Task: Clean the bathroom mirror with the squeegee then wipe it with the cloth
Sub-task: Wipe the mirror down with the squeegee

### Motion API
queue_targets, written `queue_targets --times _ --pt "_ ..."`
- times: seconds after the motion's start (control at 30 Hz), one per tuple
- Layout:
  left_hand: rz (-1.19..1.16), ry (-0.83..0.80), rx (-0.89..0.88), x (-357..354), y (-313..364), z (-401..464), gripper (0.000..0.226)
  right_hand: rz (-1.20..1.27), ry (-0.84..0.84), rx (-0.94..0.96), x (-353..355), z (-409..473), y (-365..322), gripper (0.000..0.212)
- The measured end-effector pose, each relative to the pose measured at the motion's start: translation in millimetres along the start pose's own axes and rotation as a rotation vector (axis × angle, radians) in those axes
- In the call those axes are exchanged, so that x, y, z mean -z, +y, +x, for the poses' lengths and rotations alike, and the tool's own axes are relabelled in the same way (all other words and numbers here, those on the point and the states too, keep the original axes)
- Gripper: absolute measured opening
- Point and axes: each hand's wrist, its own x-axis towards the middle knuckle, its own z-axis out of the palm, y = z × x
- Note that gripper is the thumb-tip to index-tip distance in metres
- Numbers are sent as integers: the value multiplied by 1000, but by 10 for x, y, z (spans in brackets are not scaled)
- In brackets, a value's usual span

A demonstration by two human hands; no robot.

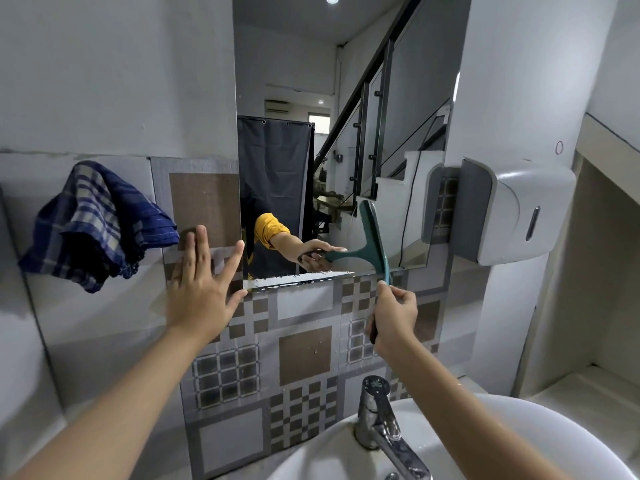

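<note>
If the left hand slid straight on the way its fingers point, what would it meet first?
The left hand lies flat on the tiled wall, fingers pointing up. It would likely cross the brown tile first; the mirror edge runs just beside its thumb.

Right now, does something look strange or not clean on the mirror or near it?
Yes. A band of white foam or water lies along the bottom edge of the mirror, left of the squeegee in the right hand. The cloth hangs bunched on the wall.
</note>
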Motion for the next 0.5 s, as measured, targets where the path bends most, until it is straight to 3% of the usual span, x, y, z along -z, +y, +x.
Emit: queue_targets --times 0.5 --pt "-9 -78 44 262 -165 -40 93 -46 -126 134 -702 -914 603 11"
